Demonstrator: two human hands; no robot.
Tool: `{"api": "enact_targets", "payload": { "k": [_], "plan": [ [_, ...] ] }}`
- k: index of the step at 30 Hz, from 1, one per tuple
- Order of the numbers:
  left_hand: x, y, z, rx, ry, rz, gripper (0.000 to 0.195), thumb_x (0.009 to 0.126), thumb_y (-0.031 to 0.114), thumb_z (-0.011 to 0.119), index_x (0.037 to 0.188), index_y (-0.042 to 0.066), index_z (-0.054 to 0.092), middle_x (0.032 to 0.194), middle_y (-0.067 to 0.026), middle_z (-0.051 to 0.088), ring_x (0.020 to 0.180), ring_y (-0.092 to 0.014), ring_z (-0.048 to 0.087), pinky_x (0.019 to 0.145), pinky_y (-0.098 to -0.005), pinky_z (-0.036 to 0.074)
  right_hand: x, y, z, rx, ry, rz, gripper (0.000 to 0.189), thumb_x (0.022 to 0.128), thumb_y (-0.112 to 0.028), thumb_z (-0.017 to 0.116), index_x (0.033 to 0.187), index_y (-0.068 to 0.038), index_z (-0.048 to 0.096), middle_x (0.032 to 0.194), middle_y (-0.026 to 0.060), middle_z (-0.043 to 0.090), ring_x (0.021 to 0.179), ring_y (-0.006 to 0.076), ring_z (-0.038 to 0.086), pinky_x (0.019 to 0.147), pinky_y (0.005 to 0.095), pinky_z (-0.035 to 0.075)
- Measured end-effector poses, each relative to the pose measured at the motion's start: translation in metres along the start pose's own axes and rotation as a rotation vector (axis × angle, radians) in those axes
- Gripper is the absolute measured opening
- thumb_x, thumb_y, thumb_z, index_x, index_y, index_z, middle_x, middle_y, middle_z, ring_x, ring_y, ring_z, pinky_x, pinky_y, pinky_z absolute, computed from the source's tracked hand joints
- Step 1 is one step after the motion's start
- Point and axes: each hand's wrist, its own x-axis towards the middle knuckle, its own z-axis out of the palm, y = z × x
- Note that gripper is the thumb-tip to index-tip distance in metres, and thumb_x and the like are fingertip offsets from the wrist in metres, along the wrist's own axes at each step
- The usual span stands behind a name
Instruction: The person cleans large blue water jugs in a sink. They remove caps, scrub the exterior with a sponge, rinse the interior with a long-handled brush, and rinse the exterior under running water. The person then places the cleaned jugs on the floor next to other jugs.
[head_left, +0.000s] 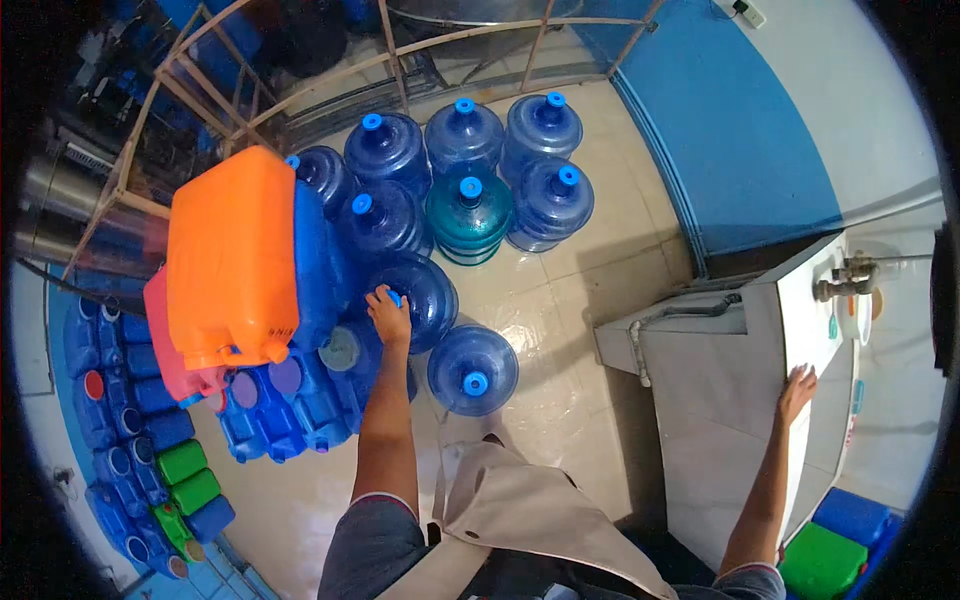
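My left hand (388, 319) reaches down to a round blue water jug (429, 296), its fingers around the blue cap (394, 298). That jug stands upright on the tiled floor. Nearer to me stands another capped blue jug (457, 360), apart from my hand. My right hand (796, 394) rests on the edge of a white raised counter (795, 322) and holds nothing. Beyond my left hand stand several capped blue jugs (384, 221) around one teal jug (470, 217).
An orange jerrycan (232, 247) sits high at the left, beside a red one (161, 330). Several blue containers (315, 405) stand below. Stacked blue and green containers (184, 461) line the left wall. Metal taps (847, 277) project over the counter. A framed clear partition (465, 45) bounds the far side.
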Motion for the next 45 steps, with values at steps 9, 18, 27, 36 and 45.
{"api": "enact_targets", "payload": {
  "k": [9,18,27,36,45],
  "plan": [
    [-0.008,-0.015,0.077,-0.049,-0.093,-0.153,0.07,0.071,0.023,0.078,0.128,0.009,0.041,0.13,-0.0214,0.039,0.118,-0.044,0.042,0.099,-0.0537,0.037,0.0,0.009,-0.002,0.129,-0.03,-0.069,0.065,0.096,-0.049,0.041,0.137,0.002,0.038,0.131,0.0221,0.039,0.117,0.0347,0.048,0.095,0.04,0.042],
    [-0.167,0.022,0.058,0.264,-0.956,0.406,0.079,0.067,0.047,0.074,0.133,0.017,0.042,0.133,-0.0286,0.037,0.111,-0.048,0.051,0.093,-0.0498,0.045,-0.003,-0.006,0.001,0.168,-0.047,0.031,0.065,0.097,-0.05,0.03,0.137,0.0,0.039,0.135,0.0252,0.038,0.126,0.0396,0.036,0.106,0.0452,0.028],
    [-0.241,0.055,0.056,0.312,-0.756,0.374,0.056,0.063,0.021,0.078,0.111,0.01,0.051,0.107,-0.0246,0.055,0.094,-0.039,0.063,0.082,-0.0436,0.053,-0.009,-0.028,-0.023,0.128,-0.072,0.075,0.056,0.098,-0.038,0.034,0.133,0.006,0.042,0.138,0.0289,0.036,0.131,0.0418,0.03,0.11,0.0462,0.022],
    [-0.267,0.325,-0.276,0.198,-0.63,0.742,0.05,0.061,0.025,0.075,0.105,0.005,0.061,0.09,-0.0238,0.066,0.084,-0.036,0.066,0.075,-0.0431,0.052,-0.019,0.021,-0.016,0.932,-0.053,0.069,0.048,0.093,-0.029,0.046,0.126,0.006,0.042,0.13,0.0259,0.041,0.122,0.0378,0.037,0.107,0.0435,0.026],
    [-0.318,0.597,-0.589,-0.374,0.109,1.479,0.057,0.075,0.046,0.064,0.113,0.005,0.059,0.106,-0.0045,0.055,0.1,-0.015,0.05,0.088,-0.0278,0.037,-0.009,0.208,-0.133,1.14,-0.082,0.294,0.052,0.094,-0.035,0.043,0.131,0.002,0.041,0.132,0.0229,0.043,0.126,0.0329,0.039,0.106,0.0372,0.028]
  ]
}}
